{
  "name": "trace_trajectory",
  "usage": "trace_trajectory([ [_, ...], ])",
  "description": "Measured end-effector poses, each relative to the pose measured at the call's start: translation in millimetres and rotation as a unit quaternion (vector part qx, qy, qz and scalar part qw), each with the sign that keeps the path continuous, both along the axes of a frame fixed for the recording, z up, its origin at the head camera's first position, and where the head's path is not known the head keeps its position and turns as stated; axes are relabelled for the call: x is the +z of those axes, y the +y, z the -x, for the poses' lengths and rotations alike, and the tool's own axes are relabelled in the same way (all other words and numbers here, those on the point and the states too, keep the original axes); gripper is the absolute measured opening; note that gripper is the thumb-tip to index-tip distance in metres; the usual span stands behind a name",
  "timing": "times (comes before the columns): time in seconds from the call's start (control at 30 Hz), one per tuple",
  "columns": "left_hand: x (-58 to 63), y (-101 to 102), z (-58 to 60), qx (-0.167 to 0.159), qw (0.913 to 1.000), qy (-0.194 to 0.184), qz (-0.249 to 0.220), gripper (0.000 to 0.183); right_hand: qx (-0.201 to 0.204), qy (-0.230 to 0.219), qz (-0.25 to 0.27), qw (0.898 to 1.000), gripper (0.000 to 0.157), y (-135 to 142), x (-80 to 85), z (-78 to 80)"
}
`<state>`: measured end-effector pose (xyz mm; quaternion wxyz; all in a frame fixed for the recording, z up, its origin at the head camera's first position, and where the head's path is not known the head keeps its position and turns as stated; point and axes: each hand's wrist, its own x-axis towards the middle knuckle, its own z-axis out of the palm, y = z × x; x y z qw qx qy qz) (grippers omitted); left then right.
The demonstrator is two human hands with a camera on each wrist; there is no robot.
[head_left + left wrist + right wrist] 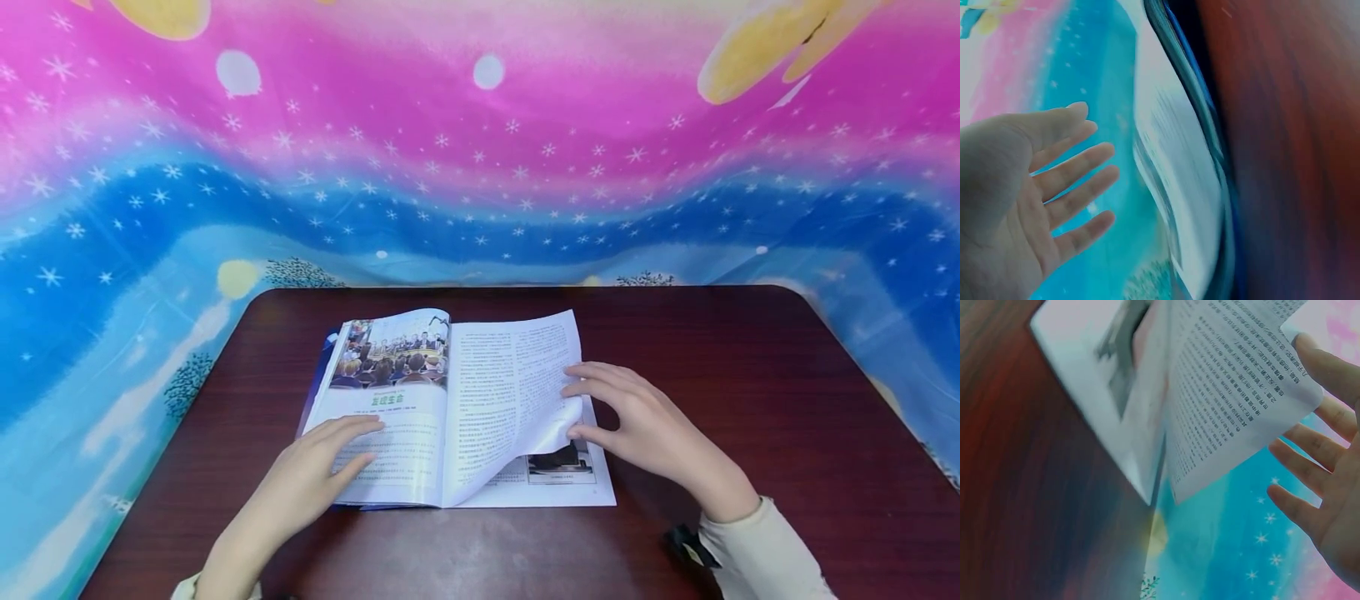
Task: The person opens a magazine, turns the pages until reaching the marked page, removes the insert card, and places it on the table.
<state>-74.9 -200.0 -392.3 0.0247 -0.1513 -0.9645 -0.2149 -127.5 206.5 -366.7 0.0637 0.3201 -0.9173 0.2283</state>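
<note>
A magazine (pixel 401 467) lies spread on the table, with a colour photo of a seated crowd at the top of its left page. My left hand (pixel 318 462) is over the lower part of that page, fingers extended and holding nothing. Whether its fingertips touch the paper is hard to tell. At the right edge, my right hand (pixel 637 417) pinches a text page (pixel 487 392) between thumb and fingers. That page bends up off the sheet below, uncovering part of a dark picture (pixel 562 462). In the right wrist view, the lifted page (pixel 1229 412) passes between thumb and fingers.
The dark red-brown wooden table (pixel 750 375) has rounded far corners. Behind it and along its sides hangs a pink and blue cloth (pixel 450 167) with snowflakes. A dark blue cover edge (pixel 318 375) shows under the magazine's left side. A black object (pixel 690 546) is by the right cuff.
</note>
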Motion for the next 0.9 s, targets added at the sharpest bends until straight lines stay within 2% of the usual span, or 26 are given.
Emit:
trace_trajectory([
  [0.2,7.3,27.8,6.1,-0.027,0.9977,0.047,-0.041,0.034,0.005,0.006,0.032,0.999,0.047,-10.7,7.7,1.6],
  [0.4,13.0,52.6,10.1,-0.08,0.9885,0.103,-0.077,0.033,0.007,0.006,0.057,0.998,0.046,-20.6,16.1,2.2],
  [0.7,30.3,85.4,15.9,-0.159,0.9698,0.142,-0.118,0.048,0.031,0.046,0.078,0.995,0.043,-33.4,22.3,5.2],
  [0.9,34.3,104.5,19.6,-0.193,0.9611,0.154,-0.124,0.051,0.041,0.047,0.083,0.995,0.043,-40.4,27.5,5.7],
])
